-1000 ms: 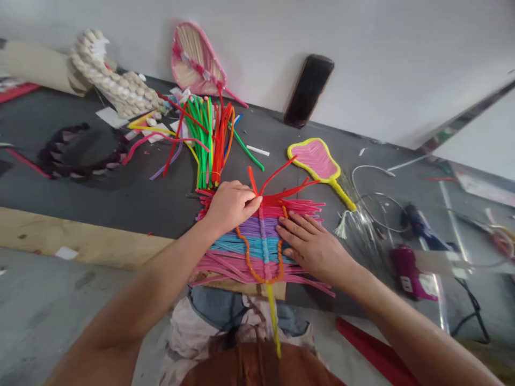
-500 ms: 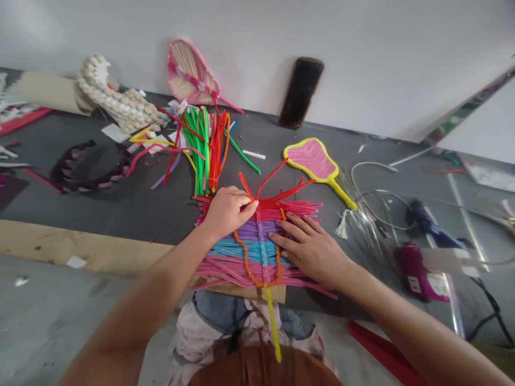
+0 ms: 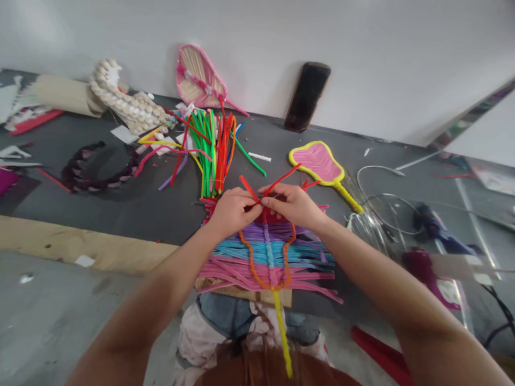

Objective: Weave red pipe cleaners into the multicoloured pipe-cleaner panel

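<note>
Head view, and both of your hands meet at the top edge of the woven panel [image 3: 269, 252], which lies flat on the dark mat [image 3: 140, 203] just in front of your lap. Your left hand [image 3: 231, 212] has its grip pinched shut on the red stems [image 3: 281, 178] right where they cross. Your right hand [image 3: 295, 206] comes in from the other side with fingertips closed on the same crossing. The two loose red ends fan up and away from the panel in a V.

As for progress, the panel looks mostly built. Pink, blue and purple bands run across it from the near edge upward and look bound down the centre line. A red band sits at the top, partly hidden under your hands. The orange outline [image 3: 250, 262] loops around the middle, and the yellow stem [image 3: 281, 327] trails off the near edge towards you. I judge that only the top is open: the red ends are free, and the side fringes stick out ragged and untrimmed.

Beyond the panel's far edge lies the spare bundle [image 3: 211, 150] of green, red and orange stems. To the right of the panel lies a pink paddle [image 3: 317, 161] with a yellow rim. Further right again are the wire hoops [image 3: 378, 203].
</note>
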